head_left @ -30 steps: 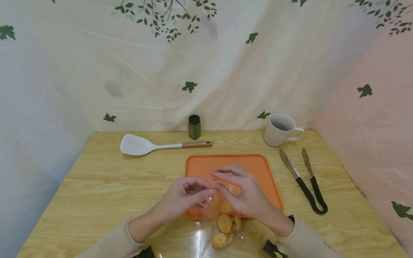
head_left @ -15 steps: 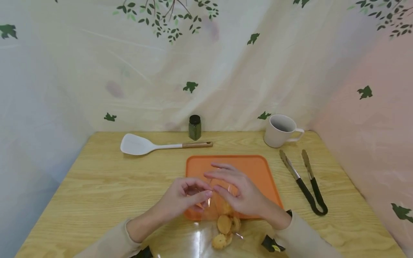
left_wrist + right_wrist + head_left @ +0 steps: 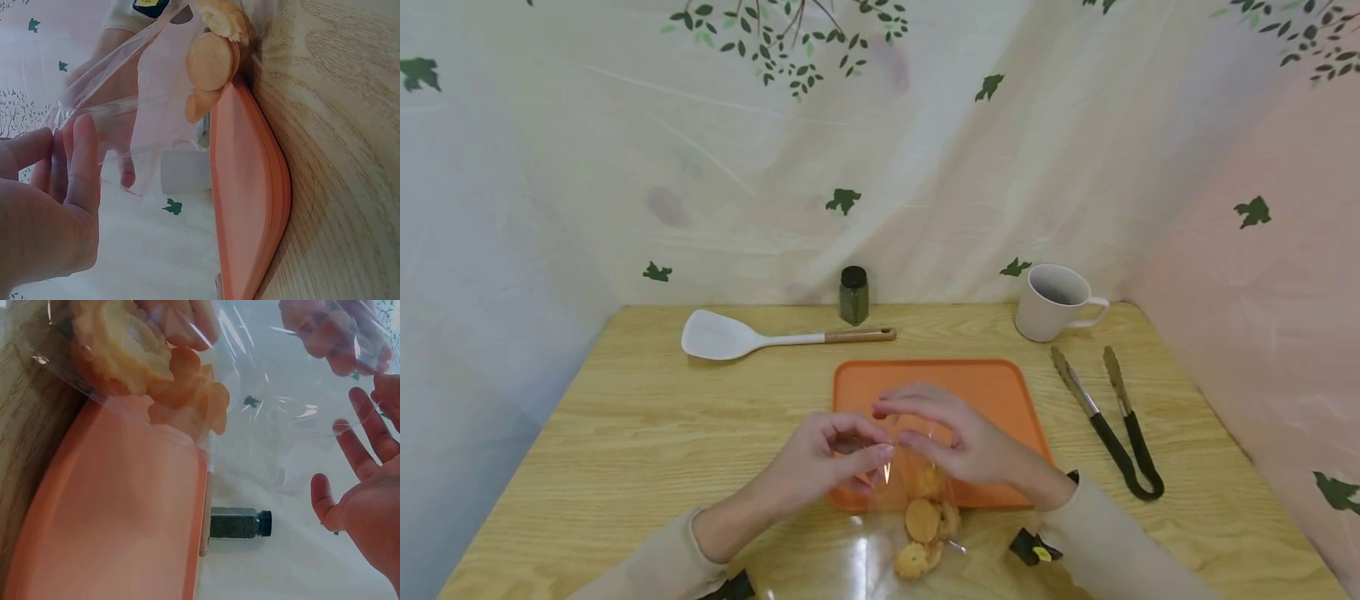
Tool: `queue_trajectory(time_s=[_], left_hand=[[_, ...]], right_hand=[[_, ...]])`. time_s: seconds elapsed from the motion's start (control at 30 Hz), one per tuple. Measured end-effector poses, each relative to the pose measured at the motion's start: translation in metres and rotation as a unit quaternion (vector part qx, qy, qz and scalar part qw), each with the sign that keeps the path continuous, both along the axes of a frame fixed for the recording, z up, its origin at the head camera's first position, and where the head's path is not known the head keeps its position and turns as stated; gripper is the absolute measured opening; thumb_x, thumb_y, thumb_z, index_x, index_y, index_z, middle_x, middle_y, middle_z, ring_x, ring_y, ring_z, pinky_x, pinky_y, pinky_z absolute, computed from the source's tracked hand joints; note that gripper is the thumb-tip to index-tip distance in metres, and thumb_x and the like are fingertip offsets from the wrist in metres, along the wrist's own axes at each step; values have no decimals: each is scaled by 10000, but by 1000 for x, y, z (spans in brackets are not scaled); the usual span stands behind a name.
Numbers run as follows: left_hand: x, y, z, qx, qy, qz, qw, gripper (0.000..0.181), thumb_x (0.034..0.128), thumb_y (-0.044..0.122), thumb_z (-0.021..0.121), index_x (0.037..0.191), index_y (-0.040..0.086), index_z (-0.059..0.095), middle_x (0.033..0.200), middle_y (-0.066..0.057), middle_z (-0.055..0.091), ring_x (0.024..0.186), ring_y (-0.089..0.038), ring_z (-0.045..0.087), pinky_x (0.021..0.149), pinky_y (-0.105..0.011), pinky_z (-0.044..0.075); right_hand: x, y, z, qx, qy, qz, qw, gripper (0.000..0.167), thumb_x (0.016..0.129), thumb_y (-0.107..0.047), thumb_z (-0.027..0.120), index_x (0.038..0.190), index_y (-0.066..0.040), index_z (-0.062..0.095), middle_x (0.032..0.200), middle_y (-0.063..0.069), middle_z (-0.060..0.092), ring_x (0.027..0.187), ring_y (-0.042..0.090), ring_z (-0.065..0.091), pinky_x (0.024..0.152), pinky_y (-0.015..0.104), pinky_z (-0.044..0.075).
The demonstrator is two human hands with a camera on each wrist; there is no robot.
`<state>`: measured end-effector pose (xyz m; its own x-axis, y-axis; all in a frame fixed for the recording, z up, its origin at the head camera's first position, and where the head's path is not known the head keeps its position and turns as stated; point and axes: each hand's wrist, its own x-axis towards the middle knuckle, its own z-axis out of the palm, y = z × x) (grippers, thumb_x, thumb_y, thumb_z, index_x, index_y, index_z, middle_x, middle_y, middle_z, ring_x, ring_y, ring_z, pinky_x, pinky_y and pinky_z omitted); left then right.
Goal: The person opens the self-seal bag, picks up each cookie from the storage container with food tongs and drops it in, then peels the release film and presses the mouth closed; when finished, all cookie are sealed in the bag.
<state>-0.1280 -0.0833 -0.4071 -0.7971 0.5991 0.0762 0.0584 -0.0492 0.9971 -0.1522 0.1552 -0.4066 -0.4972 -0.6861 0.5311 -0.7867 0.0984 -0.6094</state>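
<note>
A clear plastic bag point(image 3: 887, 498) with several round golden cookies point(image 3: 922, 522) in its lower part is upright at the near edge of an orange tray point(image 3: 865, 383). My left hand point(image 3: 827, 457) pinches the bag's top between thumb and fingers. Beside it, over the tray, my right hand point(image 3: 958, 437) has its fingers extended and the thumb apart from them. Through the film in the left wrist view, the right hand point(image 3: 115, 81) appears behind the bag. A scalloped cookie point(image 3: 122, 347) shows in the right wrist view, where the right hand's fingers are spread.
A white spatula point(image 3: 722, 335) with a wooden handle lies at the back left. Behind the tray stands a dark-capped jar point(image 3: 853, 300). A white mug point(image 3: 1051, 304) and black-handled tongs point(image 3: 1116, 442) are on the right. Printed curtains enclose the table.
My right hand has shifted slightly, and its thumb has come away from the left fingertips. The left hand keeps its pinch on the bag, nearly still.
</note>
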Motion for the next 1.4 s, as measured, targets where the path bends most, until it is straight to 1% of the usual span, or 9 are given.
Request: queue_trajectory(time_s=[0.1,0.3,0.57,0.83,1.0,1.07,1.2,1.33,1.4], left_hand=[[1,0,0,34,94,-38,9999,144,972,99,697,1038,-29,708,779,-203,683,696,-148,674,626,-408,609],[1,0,-1,20,77,-17,10000,147,970,93,699,1044,-34,706,780,-233,690,690,-149,680,618,-397,608],[0,-1,-1,-28,68,8,10000,152,971,101,701,1044,-32,711,790,-225,699,695,-160,688,622,-412,609],[0,-2,0,-66,-24,13,10000,159,971,113,705,1038,-31,711,814,-221,705,710,-185,693,616,-410,609],[1,-3,-1,-48,60,-2,10000,151,974,106,700,1042,-29,713,828,-199,711,715,-200,701,613,-410,608],[1,-3,-1,-58,82,6,9999,141,973,106,701,1036,-19,717,827,-187,711,713,-208,701,609,-410,608],[1,-4,-1,-74,118,1,9999,151,970,103,703,1041,-30,715,831,-189,711,716,-240,706,604,-422,607],[1,-4,-1,-97,146,6,9998,188,970,103,705,1065,-59,708,840,-190,717,729,-268,713,603,-435,605],[2,-3,0,-125,137,34,9998,192,969,111,707,1069,-53,713,841,-181,720,731,-263,714,602,-433,605]], right_hand=[[-3,1,-1,-149,119,190,9996,454,957,83,624,1402,8,573,1319,141,641,1200,276,606,995,415,506],[-3,-1,-2,-494,396,404,9972,438,928,106,649,1356,18,617,1229,155,672,1087,260,650,918,381,548],[2,-3,-2,-772,395,20,9962,355,903,112,685,1236,-8,693,1125,126,706,1007,217,673,825,337,574],[3,-2,1,-825,367,-121,9958,303,940,93,655,1223,-9,696,1067,84,723,948,189,679,724,264,564],[5,-3,-1,-823,596,-103,9948,326,913,73,695,1229,-6,692,1074,106,722,966,207,676,788,314,575],[7,-3,-2,-811,538,-116,9952,340,903,67,709,1232,-19,693,1086,116,722,987,213,673,816,348,578],[12,-4,-3,-903,160,-146,9957,373,889,100,714,1236,-34,695,1097,114,724,1001,222,665,837,383,574],[15,-4,-3,-1000,-149,-269,9945,392,875,140,706,1225,-37,705,1080,87,731,995,214,672,928,369,539],[17,-4,-3,-1080,-304,-255,9934,390,879,154,690,1221,-33,706,1065,89,725,964,208,668,890,331,548]])
